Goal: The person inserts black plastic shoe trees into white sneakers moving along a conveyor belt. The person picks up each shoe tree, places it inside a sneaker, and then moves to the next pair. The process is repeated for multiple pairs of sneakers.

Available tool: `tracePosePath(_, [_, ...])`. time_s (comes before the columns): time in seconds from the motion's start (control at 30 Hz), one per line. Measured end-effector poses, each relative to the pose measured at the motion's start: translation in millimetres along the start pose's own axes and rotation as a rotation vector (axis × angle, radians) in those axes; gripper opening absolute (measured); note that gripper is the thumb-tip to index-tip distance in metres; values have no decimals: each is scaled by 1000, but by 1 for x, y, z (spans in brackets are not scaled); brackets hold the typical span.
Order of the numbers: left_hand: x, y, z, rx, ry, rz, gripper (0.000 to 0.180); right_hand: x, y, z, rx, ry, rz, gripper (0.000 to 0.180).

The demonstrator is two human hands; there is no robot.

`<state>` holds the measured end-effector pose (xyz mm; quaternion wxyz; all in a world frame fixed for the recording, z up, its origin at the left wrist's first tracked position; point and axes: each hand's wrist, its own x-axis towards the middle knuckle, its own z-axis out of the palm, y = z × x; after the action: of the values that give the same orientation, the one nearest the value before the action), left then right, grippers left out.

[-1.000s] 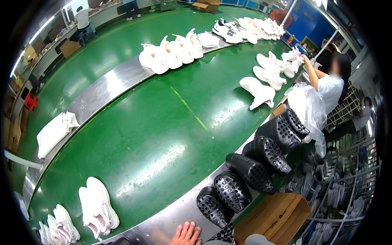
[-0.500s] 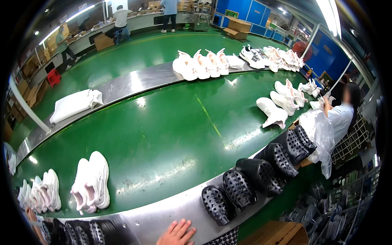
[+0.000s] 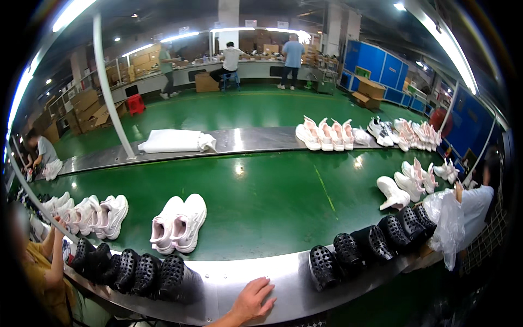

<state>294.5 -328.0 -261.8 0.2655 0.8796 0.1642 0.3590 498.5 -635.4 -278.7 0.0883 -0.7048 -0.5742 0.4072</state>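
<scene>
My left hand [image 3: 255, 298] rests palm down on the metal ledge [image 3: 229, 275] along the near side of a green belt, its fingers apart and nothing held in them. To its right stands a row of black clog-like shapes [image 3: 347, 252] dotted with round holes. More black clog-like shapes [image 3: 146, 274] line the ledge on its left. Beyond the hand, a pair of white shoes [image 3: 188, 224] with pinkish linings lies on the belt, apart from the fingers. My right hand does not show.
White shoes [image 3: 111, 217] sit farther left, others [image 3: 409, 182] at right. A white folded sheet [image 3: 171, 140] and more shoes [image 3: 327, 134] lie on the far ledge. A person in yellow [image 3: 41, 267] is at left, another beside clear plastic [image 3: 447, 218] at right. A slanted post [image 3: 106, 87] rises far left.
My view has tilted up and swung left, bringing the person in yellow into sight. My left hand shows more fully, with its wrist, and still lies on the ledge with fingers apart.
</scene>
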Motion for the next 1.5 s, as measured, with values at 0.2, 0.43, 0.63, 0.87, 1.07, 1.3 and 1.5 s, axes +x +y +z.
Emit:
tracePosePath(0.2, [-9, -8, 3, -180, 305, -571, 24, 72, -139, -70, 290, 504, -129, 28])
tracePosePath(0.43, [-16, -9, -3, -363, 127, -707, 30, 247, -159, -71, 786, 838, -282, 22])
tracePosePath(0.63, [-11, -3, 1, -292, 256, -601, 29, 316, -162, -69, 577, 933, -279, 24])
tracePosePath(0.87, [-4, 7, -8, -299, 232, -654, 33, 320, -156, -63, 609, 908, -270, 26])
tracePosePath(1.07, [-5, 1, 1, -272, 240, -647, 32, 316, -159, -68, 615, 908, -285, 28])
tracePosePath(1.3, [3, -14, -3, -463, 401, -729, 23, 319, -160, -64, 622, 922, -316, 30])
tracePosePath(1.5, [66, -75, 20, -375, 607, -564, 29, 332, -135, -51, 714, 973, -231, 30])
